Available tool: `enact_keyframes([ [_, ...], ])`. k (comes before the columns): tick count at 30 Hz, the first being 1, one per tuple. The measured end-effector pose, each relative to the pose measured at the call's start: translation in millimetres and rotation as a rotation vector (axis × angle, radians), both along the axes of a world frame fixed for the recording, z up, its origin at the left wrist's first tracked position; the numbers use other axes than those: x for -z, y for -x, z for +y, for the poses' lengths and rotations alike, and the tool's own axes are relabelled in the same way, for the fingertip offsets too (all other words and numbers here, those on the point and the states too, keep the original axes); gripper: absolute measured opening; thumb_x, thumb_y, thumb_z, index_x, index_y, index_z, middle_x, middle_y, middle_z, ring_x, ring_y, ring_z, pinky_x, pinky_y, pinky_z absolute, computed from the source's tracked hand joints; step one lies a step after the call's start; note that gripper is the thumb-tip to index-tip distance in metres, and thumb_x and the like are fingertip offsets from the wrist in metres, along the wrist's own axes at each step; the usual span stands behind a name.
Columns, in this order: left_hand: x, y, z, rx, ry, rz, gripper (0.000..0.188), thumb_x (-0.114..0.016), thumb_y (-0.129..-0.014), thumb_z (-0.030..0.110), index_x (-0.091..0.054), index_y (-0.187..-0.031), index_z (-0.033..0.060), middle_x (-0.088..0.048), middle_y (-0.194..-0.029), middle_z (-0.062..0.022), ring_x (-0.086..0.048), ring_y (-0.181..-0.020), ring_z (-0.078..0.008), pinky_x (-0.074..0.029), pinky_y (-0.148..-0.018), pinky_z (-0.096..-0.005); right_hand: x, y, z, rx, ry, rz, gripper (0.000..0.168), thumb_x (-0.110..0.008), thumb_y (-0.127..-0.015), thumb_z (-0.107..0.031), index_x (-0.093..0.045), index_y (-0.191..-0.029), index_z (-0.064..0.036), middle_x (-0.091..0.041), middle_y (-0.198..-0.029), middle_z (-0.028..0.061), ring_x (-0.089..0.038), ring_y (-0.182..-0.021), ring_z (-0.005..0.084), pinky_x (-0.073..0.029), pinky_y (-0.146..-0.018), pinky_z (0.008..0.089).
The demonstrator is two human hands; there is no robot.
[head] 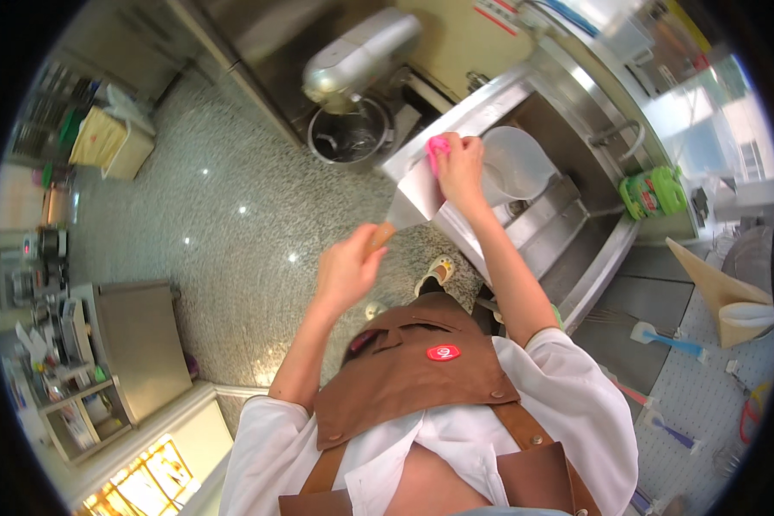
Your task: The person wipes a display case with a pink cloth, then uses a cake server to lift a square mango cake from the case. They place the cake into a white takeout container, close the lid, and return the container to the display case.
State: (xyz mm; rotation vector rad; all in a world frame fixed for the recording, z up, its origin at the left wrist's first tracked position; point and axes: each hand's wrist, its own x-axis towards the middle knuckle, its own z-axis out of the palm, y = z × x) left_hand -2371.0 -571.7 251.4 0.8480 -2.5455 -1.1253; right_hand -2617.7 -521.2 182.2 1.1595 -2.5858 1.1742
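Note:
My left hand (348, 267) grips the wooden handle (380, 237) of a wide flat metal blade (407, 205), like a scraper or spatula. The blade points up and right, beside the near corner of a stainless steel sink (471, 238). My right hand (461, 169) is closed around a bright pink cloth (437, 151) at the sink's edge, just past the blade. Whether the cloth touches the blade is hard to tell. Behind my right hand, a translucent plastic tub (519, 164) sits tilted in the sink.
A stand mixer (361, 58) with a metal bowl (348, 135) stands beyond the sink's left side. A faucet (625, 138) and a green detergent jug (654, 193) are at the sink's far right. Spatulas (667, 338) hang at the right. A steel cabinet (145, 338) stands at lower left.

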Motion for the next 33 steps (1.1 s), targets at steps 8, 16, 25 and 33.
enact_keyframes([
  [8, 1.3, -136.6, -25.5, -0.473, 0.006, 0.06, 0.027, -0.062, -0.082, 0.019, -0.057, -0.106, 0.009, -0.065, -0.076, -0.0168, -0.063, -0.071, -0.038, -0.048, -0.06, -0.0449, -95.4, -174.0, -49.7, -0.421, 0.279, 0.135, 0.038, -0.067, -0.075, -0.008, -0.06, -0.113, -0.01, -0.048, -0.103, 0.0174, -0.046, -0.098, 0.0315, -0.04, -0.086, 0.0391],
  [16, -12.0, -244.5, -31.5, -0.815, 0.053, 0.095, 0.027, -0.063, -0.081, 0.018, -0.058, -0.106, 0.0086, -0.064, -0.076, -0.0177, -0.062, -0.072, -0.0375, -0.047, -0.061, -0.044, -86.8, -339.5, -136.6, -0.752, 0.195, 0.27, 0.025, -0.061, -0.082, -0.024, -0.065, -0.105, -0.015, -0.052, -0.096, 0.0105, -0.048, -0.094, 0.0272, -0.033, -0.079, 0.0409],
  [25, -6.2, -358.4, -58.0, -0.964, -1.058, 1.033, 0.031, -0.044, -0.097, 0.027, -0.052, -0.112, 0.0005, -0.045, -0.072, 0.001, -0.04, -0.051, -0.0049, -0.034, -0.041, -0.0197, -6.4, -348.0, -295.3, -0.757, 0.039, -0.899, 0.025, -0.055, -0.09, -0.021, -0.066, -0.104, -0.002, -0.052, -0.074, -0.0001, -0.048, -0.067, 0.0108, -0.041, -0.06, 0.0261],
  [33, -15.2, -451.9, -123.7, -1.163, -1.016, 1.28, 0.036, -0.034, -0.1, 0.037, -0.048, -0.099, 0.003, -0.035, -0.066, 0.0042, -0.029, -0.047, -0.0022, -0.024, -0.035, -0.0162, -73.8, -578.1, -307.4, -1.623, 0.507, -0.163, 0.031, -0.054, -0.089, -0.016, -0.058, -0.118, -0.006, -0.046, -0.132, 0.0124, -0.036, -0.126, 0.0316, -0.025, -0.105, 0.0447],
])
